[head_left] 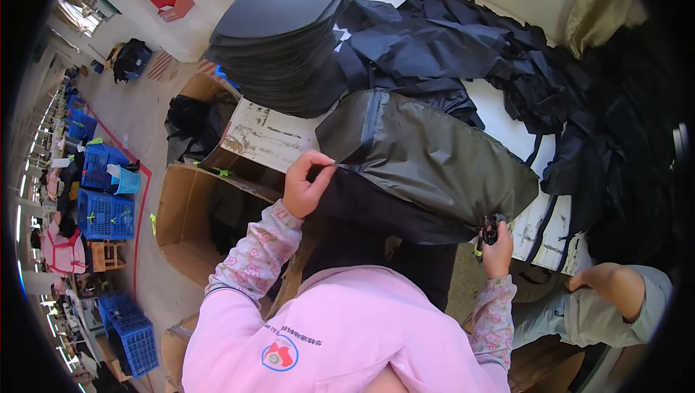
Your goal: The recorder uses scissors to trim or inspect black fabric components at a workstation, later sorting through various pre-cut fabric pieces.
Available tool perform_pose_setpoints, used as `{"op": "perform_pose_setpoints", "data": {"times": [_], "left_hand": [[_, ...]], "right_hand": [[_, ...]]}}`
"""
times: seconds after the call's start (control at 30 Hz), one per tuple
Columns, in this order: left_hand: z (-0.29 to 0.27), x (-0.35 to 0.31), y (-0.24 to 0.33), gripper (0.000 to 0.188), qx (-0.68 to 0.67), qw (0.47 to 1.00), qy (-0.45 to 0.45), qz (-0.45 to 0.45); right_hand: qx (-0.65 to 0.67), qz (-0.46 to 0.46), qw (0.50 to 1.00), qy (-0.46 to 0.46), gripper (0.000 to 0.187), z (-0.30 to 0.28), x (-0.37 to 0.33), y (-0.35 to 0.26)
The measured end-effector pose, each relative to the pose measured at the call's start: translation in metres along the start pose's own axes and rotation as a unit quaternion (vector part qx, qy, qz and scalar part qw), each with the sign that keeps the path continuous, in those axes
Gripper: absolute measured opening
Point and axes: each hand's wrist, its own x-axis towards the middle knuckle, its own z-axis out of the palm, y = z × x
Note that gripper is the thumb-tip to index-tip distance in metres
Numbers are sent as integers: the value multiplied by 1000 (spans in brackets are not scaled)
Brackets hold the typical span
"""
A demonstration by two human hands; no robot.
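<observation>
A dark olive-grey fabric piece [441, 158], shiny and creased, lies across the front of the table and hangs over its near edge, with a black strip running across its left part. At its left near corner my left hand [307, 184] pinches the edge between thumb and fingertips. Down by the right near corner, my right hand [497, 250] is closed around a small dark tool with black loop handles [493, 228], which looks like scissors. The tool is at the fabric's edge; its blades cannot be made out.
A tall stack of black sheets [282, 31] stands at the table's far left. Heaped black fabric [434, 42] spreads behind and to the right. Open cardboard boxes [181, 212] stand left of me. Another person's bent arm [615, 288] is at the right. Blue crates [107, 213] line the floor farther left.
</observation>
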Motion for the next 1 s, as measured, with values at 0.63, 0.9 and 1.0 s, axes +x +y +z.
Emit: {"op": "perform_pose_setpoints", "data": {"times": [0.63, 0.9, 1.0], "left_hand": [[-439, 126, 89, 14, -33, 817, 551, 167], [-480, 75, -112, 24, 350, 888, 289, -74], [-339, 47, -169, 22, 225, 857, -63, -459]], "right_hand": [[276, 14, 960, -36, 23, 5, 30, -64], [242, -4, 956, -165, 32, 22, 0, -98], [142, -8, 976, -167, 41, 6, -9, -101]]}}
